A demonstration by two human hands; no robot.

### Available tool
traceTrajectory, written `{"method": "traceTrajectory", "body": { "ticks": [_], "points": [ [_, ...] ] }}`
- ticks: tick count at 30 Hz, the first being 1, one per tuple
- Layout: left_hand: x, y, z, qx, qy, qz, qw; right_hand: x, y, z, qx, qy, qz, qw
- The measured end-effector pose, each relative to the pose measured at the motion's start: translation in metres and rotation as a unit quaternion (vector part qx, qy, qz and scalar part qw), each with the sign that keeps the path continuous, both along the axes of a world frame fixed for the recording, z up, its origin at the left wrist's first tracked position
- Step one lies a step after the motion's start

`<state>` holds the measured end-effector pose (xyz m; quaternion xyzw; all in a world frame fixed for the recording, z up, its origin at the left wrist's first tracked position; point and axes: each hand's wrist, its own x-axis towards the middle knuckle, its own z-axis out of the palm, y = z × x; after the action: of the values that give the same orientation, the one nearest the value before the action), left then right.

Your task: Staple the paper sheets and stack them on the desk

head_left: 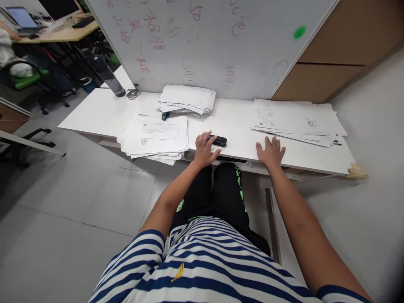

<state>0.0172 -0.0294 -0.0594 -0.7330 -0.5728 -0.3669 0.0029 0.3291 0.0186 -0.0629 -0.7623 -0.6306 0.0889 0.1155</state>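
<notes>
My left hand [204,149] rests at the desk's front edge with its fingers spread. Its fingertips reach the left end of a black stapler [220,141]; I cannot tell whether they touch it. To the left of this hand, a stack of printed papers [158,135] overhangs the front edge. Farther right, my right hand [270,152] lies on the white desk [233,122], fingers apart and nothing in them. Beyond it is another pile of papers [293,118], slightly fanned. A third stack of papers [187,99] sits at the back, with a small dark object [165,115] by its front left corner.
A whiteboard [205,46] with red writing stands along the desk's back edge. A dark water bottle [109,73] and a computer mouse [133,93] are at the back left. A wall borders the right side. At upper left, a person [8,46] sits by a laptop [21,17].
</notes>
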Motion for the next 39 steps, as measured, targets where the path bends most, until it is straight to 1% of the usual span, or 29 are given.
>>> {"method": "traceTrajectory", "body": {
  "ticks": [1,2,4,5,6,9,12,14,20,26,32,35,39],
  "points": [
    [-0.010,-0.013,0.004,-0.007,0.003,0.035,0.999,0.000,0.000,-0.001,0.004,0.001,0.002,1.000],
    [-0.022,-0.025,0.009,-0.018,0.001,0.089,0.996,0.001,0.000,-0.003,0.009,0.001,0.003,1.000],
    [-0.049,-0.044,0.017,-0.052,0.002,0.198,0.979,0.002,0.000,-0.006,0.020,0.001,0.007,1.000],
    [-0.062,-0.050,0.021,-0.077,0.012,0.233,0.969,0.002,0.001,-0.007,0.024,0.001,0.009,1.000],
    [-0.075,-0.054,0.024,-0.107,0.026,0.246,0.963,0.002,0.001,-0.008,0.026,0.002,0.010,1.000],
    [-0.102,-0.056,0.027,-0.177,0.069,0.215,0.958,0.003,0.002,-0.009,0.020,0.007,0.007,1.000],
    [-0.110,-0.056,0.026,-0.189,0.089,0.202,0.957,0.003,0.002,-0.009,0.014,0.008,0.005,1.000],
    [-0.110,-0.057,0.027,-0.189,0.088,0.208,0.956,0.003,0.002,-0.009,0.015,0.004,0.009,1.000],
    [-0.108,-0.055,0.032,-0.194,0.046,0.220,0.955,0.004,0.002,-0.010,0.011,-0.008,0.011,1.000],
    [-0.105,-0.049,0.031,-0.200,0.021,0.254,0.946,0.004,0.003,-0.012,0.023,0.008,0.009,1.000],
    [-0.103,-0.046,0.032,-0.207,-0.048,0.269,0.939,0.002,0.002,-0.007,0.019,0.029,0.005,0.999],
    [-0.101,-0.045,0.032,-0.214,-0.053,0.278,0.935,0.002,0.002,-0.006,0.020,0.028,0.002,0.999],
    [-0.096,-0.045,0.033,-0.218,-0.037,0.297,0.929,0.002,0.001,-0.008,0.021,0.021,0.003,1.000]
  ]
}}
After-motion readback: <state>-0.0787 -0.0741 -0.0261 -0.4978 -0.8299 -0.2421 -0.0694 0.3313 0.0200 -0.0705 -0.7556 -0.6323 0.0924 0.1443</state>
